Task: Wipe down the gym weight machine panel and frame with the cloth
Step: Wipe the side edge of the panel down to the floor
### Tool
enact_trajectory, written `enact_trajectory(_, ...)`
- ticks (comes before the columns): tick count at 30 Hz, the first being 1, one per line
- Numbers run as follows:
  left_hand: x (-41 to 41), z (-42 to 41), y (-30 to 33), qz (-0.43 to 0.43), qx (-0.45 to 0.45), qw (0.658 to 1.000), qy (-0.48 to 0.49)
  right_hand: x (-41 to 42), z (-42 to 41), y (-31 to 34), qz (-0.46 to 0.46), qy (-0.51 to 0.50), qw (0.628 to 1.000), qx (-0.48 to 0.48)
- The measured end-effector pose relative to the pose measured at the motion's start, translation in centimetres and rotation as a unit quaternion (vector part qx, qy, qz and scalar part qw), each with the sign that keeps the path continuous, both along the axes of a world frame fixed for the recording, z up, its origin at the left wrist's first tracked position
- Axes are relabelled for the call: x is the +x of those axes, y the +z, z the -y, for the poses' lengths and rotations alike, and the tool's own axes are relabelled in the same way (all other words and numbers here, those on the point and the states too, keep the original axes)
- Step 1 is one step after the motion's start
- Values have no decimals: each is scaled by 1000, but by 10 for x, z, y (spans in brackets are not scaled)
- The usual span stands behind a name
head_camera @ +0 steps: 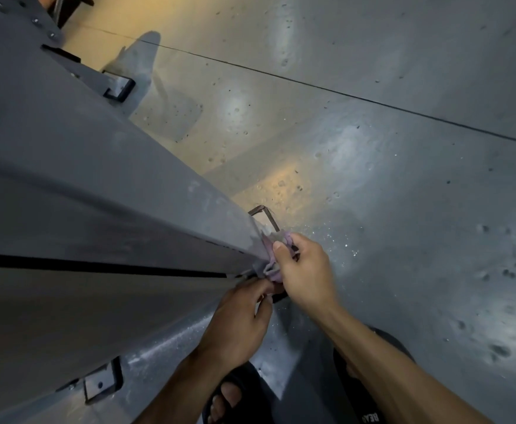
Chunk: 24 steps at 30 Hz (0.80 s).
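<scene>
The crumpled pale purple cloth [273,255] is pressed against the lower corner of the grey painted metal machine frame [113,191], just above the floor. The right hand [304,269] grips its upper part; the left hand [238,322] pinches its lower edge. Black sandals [370,393] stand on the pitted grey concrete floor [403,194].

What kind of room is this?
Probably a gym: a grey machine frame stands on bolted foot brackets on a pitted grey floor, and both hands hold a cloth against it.

Both hands, left hand [238,325] and right hand [304,270], press a purple cloth [273,255] against the grey frame [128,209].
</scene>
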<state>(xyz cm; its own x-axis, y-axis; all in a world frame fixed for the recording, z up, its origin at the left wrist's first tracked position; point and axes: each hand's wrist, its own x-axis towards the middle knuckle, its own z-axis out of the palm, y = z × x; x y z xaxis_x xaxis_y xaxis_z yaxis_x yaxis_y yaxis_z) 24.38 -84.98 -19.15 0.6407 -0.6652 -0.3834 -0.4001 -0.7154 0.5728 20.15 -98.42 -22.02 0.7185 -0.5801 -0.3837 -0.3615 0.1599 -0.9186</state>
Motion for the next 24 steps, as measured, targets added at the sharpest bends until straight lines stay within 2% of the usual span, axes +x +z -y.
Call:
enact_trajectory(6, -1, -5, -9, -5, 25, 999, 37, -7, -8, 12, 94, 3, 994, -49)
enact_trajectory(10, 0, -4, -4, -11, 11, 999, 44, -2, 14, -35, 1, 35, 998, -43)
enact_trajectory(14, 0, -10, -5, -38, 5, 997, 66, 17, 33, -73, -51, -19, 998, -43)
enact_trajectory(19, 2, -9, -9, -32, -10, 996, 77, 41, 30, -70, -97, 105, 990, -8)
enact_trajectory(24, 3, -6, -12, -29, -9, 997, 77, 70, 34, -72, -128, 76, 989, -13)
